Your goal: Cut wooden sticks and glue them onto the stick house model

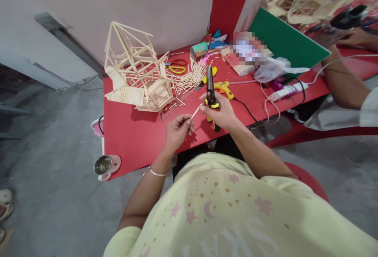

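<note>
My left hand [178, 131] pinches a short thin wooden stick [195, 112] between thumb and fingertips. The stick's far end reaches the fingers of my right hand [223, 111], which is closed round a pair of pliers-like cutters [210, 87] with dark jaws and yellow-and-black handles. The jaws point away from me, toward the wall. Beyond my hands to the left stands a house-shaped frame [138, 68] built of the same pale sticks. Loose sticks [191, 76] lie heaped beside it. A yellow glue gun [224, 89] rests just past my right hand.
On the red table [126, 139] lie yellow-handled scissors [177, 69], a yellow utility knife [210, 75], a can [199, 49] and a plastic bag [272, 70]. A metal mug [106, 165] stands at the left corner. Beyond a green board [289, 40], another person's arm [345, 76] reaches in.
</note>
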`<state>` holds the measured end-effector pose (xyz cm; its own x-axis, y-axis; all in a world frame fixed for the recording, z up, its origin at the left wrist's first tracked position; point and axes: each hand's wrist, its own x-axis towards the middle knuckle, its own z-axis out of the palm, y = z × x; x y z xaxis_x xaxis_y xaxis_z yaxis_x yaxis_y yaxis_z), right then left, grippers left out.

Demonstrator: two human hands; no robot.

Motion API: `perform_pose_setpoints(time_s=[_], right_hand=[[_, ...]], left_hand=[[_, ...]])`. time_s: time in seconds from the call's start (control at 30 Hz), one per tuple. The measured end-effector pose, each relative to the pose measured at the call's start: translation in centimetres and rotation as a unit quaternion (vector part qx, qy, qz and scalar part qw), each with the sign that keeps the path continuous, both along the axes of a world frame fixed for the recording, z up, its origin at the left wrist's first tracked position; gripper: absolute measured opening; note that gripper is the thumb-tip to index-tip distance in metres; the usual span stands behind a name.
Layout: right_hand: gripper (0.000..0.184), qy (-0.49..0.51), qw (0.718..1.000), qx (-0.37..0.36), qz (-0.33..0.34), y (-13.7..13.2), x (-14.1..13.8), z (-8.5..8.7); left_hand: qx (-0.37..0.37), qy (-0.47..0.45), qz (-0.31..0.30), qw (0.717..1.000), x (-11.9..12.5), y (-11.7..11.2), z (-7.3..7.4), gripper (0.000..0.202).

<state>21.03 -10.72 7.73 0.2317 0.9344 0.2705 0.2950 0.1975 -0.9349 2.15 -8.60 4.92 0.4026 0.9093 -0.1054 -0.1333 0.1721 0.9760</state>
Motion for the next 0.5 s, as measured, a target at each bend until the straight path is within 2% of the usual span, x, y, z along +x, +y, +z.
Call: perform_pose_setpoints(time_s=[0.3, 0.5], right_hand=[[0.028, 0.029, 0.999, -0.009, -0.02, -0.2, 0.3, -0.4], [0.028, 0.033, 0.999, -0.018, -0.027, 0.0, 0.4, -0.6]], left_hand=[[0.016, -0.025, -0.007, 1.0, 0.4, 0.2, -1.2, 0.045], [0.022, 0.037, -0.014, 0.999, 0.2, 0.0, -1.1, 0.044]])
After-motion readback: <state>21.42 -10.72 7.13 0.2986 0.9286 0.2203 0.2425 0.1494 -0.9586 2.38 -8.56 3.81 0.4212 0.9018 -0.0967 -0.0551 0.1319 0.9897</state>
